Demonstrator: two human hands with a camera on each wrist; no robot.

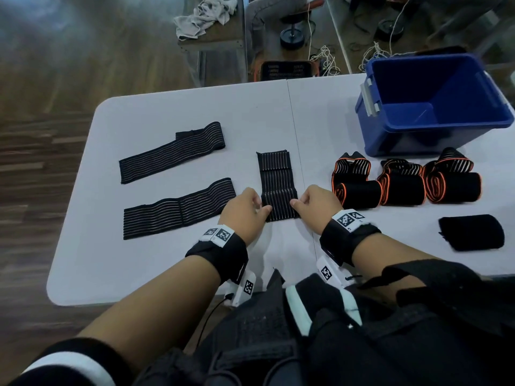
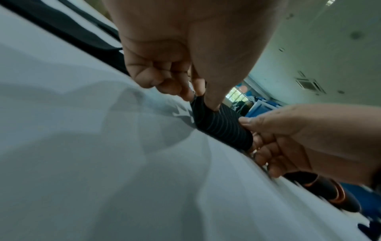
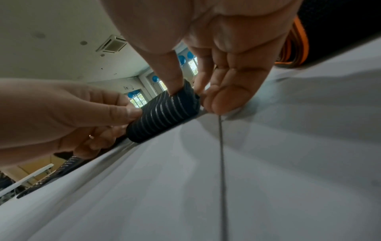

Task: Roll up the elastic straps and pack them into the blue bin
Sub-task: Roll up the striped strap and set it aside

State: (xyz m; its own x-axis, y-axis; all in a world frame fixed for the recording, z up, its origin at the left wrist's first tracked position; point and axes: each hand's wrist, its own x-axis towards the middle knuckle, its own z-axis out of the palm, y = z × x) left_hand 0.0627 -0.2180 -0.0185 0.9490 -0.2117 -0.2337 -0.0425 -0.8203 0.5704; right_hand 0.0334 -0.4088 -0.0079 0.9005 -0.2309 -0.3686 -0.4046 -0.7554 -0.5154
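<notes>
From your head camera, your left hand (image 1: 245, 210) and your right hand (image 1: 316, 203) sit at the two sides of the near end of a striped black strap (image 1: 276, 182), which lies lengthwise on the white table (image 1: 167, 112), close to its middle seam. That view shows only thumbs touching the strap edges. The wrist cameras show more: the near end is already rolled into a short cylinder (image 3: 163, 112), and each hand pinches one end of this roll, thumb on top and fingers curled behind it. In the left wrist view your left thumb (image 2: 214, 91) presses on the roll (image 2: 222, 125), and the right hand (image 2: 299, 138) holds the other end.

Only the head view shows the other straps. Two long striped straps (image 1: 172, 154) (image 1: 178, 208) lie flat to your left. To the right stand three black rolls with orange edge (image 1: 356, 185) (image 1: 402, 185) (image 1: 452, 182), side by side, and a plain black roll (image 1: 472, 232) lies nearer to you. The blue bin (image 1: 434, 104) stands at the far right of the table, behind the orange rolls; no strap shows inside it.

The floor is dark wood. Beyond the table there is a small bench with a grey cloth (image 1: 204, 16) and some white cables (image 1: 326, 58). The wrist views show a white ceiling with an air vent (image 3: 112, 43) and windows (image 3: 138, 100).
</notes>
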